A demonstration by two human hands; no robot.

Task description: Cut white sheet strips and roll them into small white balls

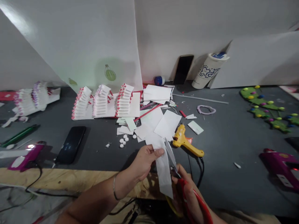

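Observation:
My left hand (146, 160) pinches a long strip of white paper (164, 175) between thumb and fingers, above the table's front edge. In my right hand (187, 186) is a pair of scissors (171, 153) with red handles. Its blades point away from me and lie along the strip's right edge; whether they touch the paper I cannot tell. Just beyond my hands are loose white paper pieces (167, 123). To the right of them rests a yellow hot glue gun (185, 143). Small white balls (123, 140) lie left of the paper.
White folded paper pieces with red-tipped rows (123, 101) stand at the back. A black phone (71, 144) lies left; another phone (183, 69) leans on the wall beside a white cup (207, 71). Magenta devices (281, 168) and green decorated shapes (261, 101) are on the right. Cables hang below the edge.

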